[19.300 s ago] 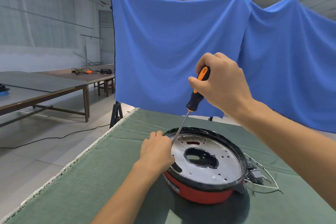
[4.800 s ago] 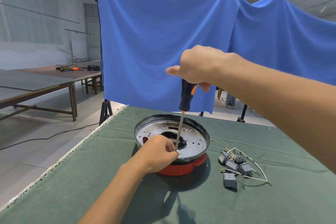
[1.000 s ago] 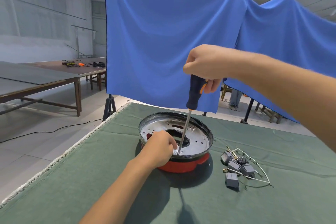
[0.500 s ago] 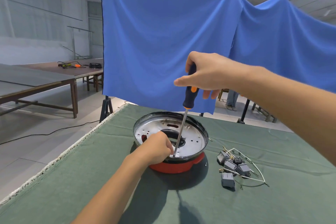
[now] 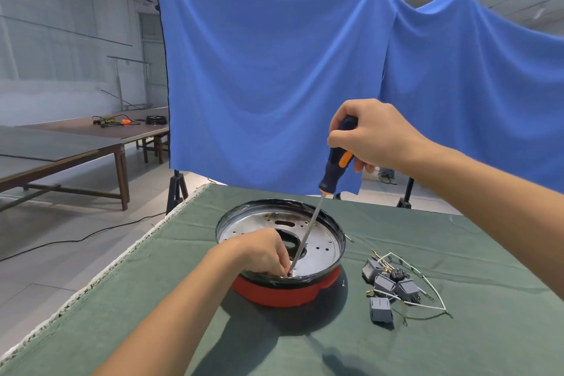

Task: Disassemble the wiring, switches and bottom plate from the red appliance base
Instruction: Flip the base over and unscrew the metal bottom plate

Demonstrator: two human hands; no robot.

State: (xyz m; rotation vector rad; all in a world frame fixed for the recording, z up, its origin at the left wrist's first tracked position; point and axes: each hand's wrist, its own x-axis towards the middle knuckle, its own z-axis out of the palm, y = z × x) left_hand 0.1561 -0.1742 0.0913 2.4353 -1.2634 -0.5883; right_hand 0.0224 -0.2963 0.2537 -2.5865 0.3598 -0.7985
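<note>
Beside left fingers (image 5: 282, 265), screwdriver (image 5: 308, 230) tip.

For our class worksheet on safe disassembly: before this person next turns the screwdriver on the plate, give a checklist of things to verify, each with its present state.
1. Right hand grips screwdriver handle: ok.
2. Tip seated in a screw near the rim: cannot tell, left hand hides it.
3. Left-hand fingers clear of the tip: not ok, they touch the shaft's lower end.
4. Red appliance base flat on the cloth: ok.
5. Switches and wiring already out, beside the base: ok.
</note>
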